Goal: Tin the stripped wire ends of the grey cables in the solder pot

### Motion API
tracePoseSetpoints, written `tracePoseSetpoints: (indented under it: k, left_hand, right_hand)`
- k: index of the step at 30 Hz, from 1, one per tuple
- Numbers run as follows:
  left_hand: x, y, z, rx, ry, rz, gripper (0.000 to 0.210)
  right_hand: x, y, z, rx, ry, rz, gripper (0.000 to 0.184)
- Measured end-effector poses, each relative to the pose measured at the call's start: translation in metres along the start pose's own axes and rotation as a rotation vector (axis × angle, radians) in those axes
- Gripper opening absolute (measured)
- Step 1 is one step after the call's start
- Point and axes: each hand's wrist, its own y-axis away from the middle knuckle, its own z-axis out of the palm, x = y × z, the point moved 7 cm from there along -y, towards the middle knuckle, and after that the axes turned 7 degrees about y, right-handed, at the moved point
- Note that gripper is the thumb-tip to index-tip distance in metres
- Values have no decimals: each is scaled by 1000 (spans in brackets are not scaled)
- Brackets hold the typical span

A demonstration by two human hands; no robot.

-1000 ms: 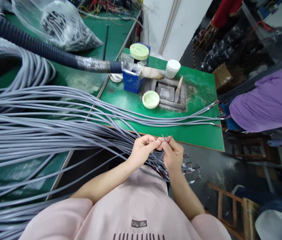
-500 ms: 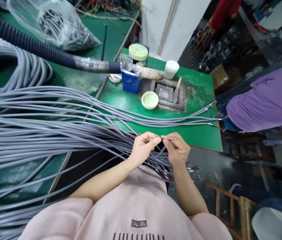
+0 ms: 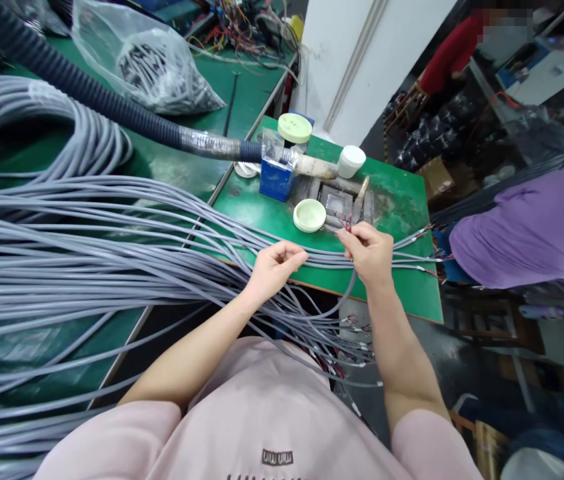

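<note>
My right hand (image 3: 373, 252) is closed on a grey cable (image 3: 351, 288) near its end. Thin red and dark wires (image 3: 347, 223) stick up past the thumb and fingertips, in front of a square metal-framed pot (image 3: 339, 200) set in the bench. Below the hand, the cable curves down and left towards the bundle. My left hand (image 3: 275, 268) is apart from it, to the left, thumb and fingers drawn together with nothing visible between them. It hovers beside several grey cables (image 3: 322, 257) lying across the green bench. A shallow pale green dish (image 3: 309, 215) sits left of the pot.
A thick bundle of grey cables (image 3: 87, 267) covers the left side, with a coil (image 3: 97, 133) behind it. A black corrugated hose (image 3: 127, 117) ends near a blue box (image 3: 276, 180). A white tub (image 3: 352, 160) stands behind the pot. A person in purple (image 3: 527, 227) is at right.
My hands have separated. The right hand has moved up and right with the cable end, towards the pot; the left has let go of the wires and shifted slightly left and up.
</note>
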Motion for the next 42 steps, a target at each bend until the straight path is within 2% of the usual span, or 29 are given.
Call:
tracePoseSetpoints:
  k: [4, 7, 10, 16, 19, 22, 25, 29, 32, 37, 42]
  left_hand:
    - [6, -9, -7, 7, 70, -5, 31]
    - [6, -11, -1, -11, 167, -16, 36]
    - [2, -13, 2, 23, 236, -27, 34]
    - [-20, -10, 11, 40, 396, -175, 34]
    - [-23, -9, 14, 26, 392, -192, 34]
    - [-13, -11, 7, 20, 270, -121, 33]
    - [9, -16, -14, 40, 17, 70, 27]
    - [38, -18, -52, 166, -493, 388, 16]
    - [41, -20, -72, 261, -771, 467, 16]
    - [32, -23, -71, 279, -1094, 527, 19]
    - [30, -22, -69, 284, -1106, 567, 21]
  right_hand:
    - [-7, -14, 18, -110, -15, -22, 26]
    - [-15, -6, 30, -140, -23, -29, 24]
    - [-18, 3, 37, -173, -26, -24, 23]
    - [-25, 5, 35, -118, -116, -51, 17]
    - [-26, 1, 35, -111, -74, -54, 20]
    - [-20, -12, 34, -118, 26, -56, 26]
    - [-8, -33, 33, -141, 160, -60, 29]
    - [11, -63, 42, -256, 356, -46, 28]
    - [24, -78, 55, -372, 512, 7, 25]
    - [36, -89, 75, -536, 712, 30, 24]
    - [42, -95, 83, -581, 881, -6, 25]
